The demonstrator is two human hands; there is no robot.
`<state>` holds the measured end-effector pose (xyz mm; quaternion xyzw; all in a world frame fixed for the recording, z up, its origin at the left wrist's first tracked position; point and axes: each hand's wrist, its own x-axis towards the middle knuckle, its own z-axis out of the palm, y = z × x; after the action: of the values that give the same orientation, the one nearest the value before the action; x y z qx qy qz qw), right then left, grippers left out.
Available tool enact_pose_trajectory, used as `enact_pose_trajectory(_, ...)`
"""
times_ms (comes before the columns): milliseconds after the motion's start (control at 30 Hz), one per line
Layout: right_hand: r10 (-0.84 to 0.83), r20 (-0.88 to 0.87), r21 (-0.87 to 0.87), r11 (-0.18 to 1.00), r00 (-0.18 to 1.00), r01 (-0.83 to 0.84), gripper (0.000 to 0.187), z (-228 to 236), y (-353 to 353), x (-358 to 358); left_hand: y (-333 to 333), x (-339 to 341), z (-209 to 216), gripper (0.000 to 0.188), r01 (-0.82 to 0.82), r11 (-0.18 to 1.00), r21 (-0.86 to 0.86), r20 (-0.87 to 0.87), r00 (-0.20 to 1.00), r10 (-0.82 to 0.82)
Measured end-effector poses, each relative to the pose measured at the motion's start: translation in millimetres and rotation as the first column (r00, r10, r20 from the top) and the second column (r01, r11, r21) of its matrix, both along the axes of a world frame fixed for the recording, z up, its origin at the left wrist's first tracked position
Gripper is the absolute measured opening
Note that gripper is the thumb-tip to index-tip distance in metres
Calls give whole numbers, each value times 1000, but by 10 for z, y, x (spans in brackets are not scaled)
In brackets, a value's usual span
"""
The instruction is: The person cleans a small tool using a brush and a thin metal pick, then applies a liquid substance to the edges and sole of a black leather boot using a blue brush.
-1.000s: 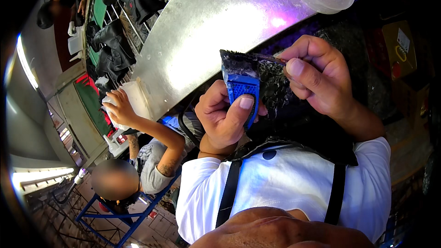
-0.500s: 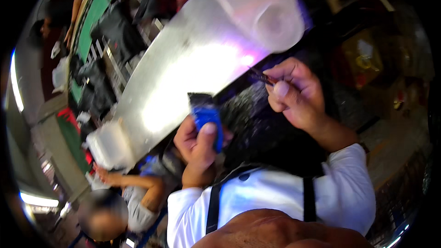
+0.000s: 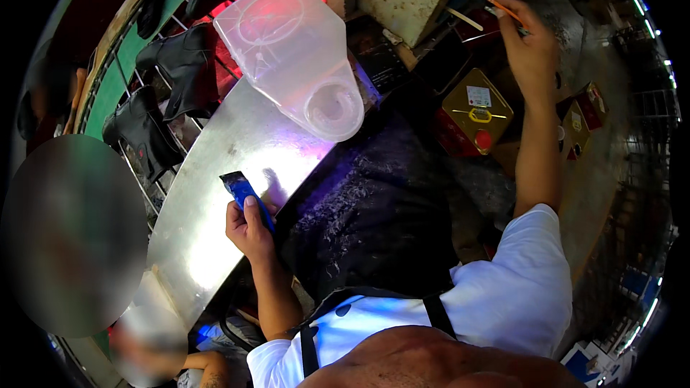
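A flat, blue-wrapped tool point(image 3: 246, 195) with a dark, squared end is gripped in my left hand point(image 3: 250, 231), thumb pressed along its side, above the shiny metal worktop point(image 3: 215, 179). My right hand point(image 3: 530, 39) is stretched far out to the right, over the cluttered area beside the worktop. Its closed fingers hold a thin orange stick-like tool point(image 3: 512, 14); its exact kind is too small to make out. A dark apron point(image 3: 374, 208) sprinkled with pale shavings covers my lap.
A translucent plastic guard point(image 3: 295, 57) stands over the worktop's far end. Black boots point(image 3: 185, 75) hang on a rack to the left. Gold-and-red tins point(image 3: 480, 104) and a pale flat stick point(image 3: 465, 19) lie near my right arm. Other people are close at the left; one's arm point(image 3: 208, 368) shows at lower left.
My right hand has swung away to the far right with the thin tool. My left hand, still on the blue tool, now appears further left over the worktop. The view has turned rightward.
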<state>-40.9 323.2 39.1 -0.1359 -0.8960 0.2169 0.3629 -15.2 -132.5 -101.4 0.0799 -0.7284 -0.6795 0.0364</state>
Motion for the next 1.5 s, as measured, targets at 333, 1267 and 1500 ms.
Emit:
enact_pose_trajectory(333,22,19,203,979,1000,-26,21,-202,139,-239,-75,62,-26,21,40,998,45,57,997,-42)
enact_pose_trajectory(1267,27,281,84,995,959,-53,34,-169,253,-376,-266,28,118,28,99,991,-89,59,994,-94)
enact_pose_trajectory(1500,-62,251,76,996,966,44,33,-236,149,-356,-268,5,143,28,134,979,-152,36,991,-129)
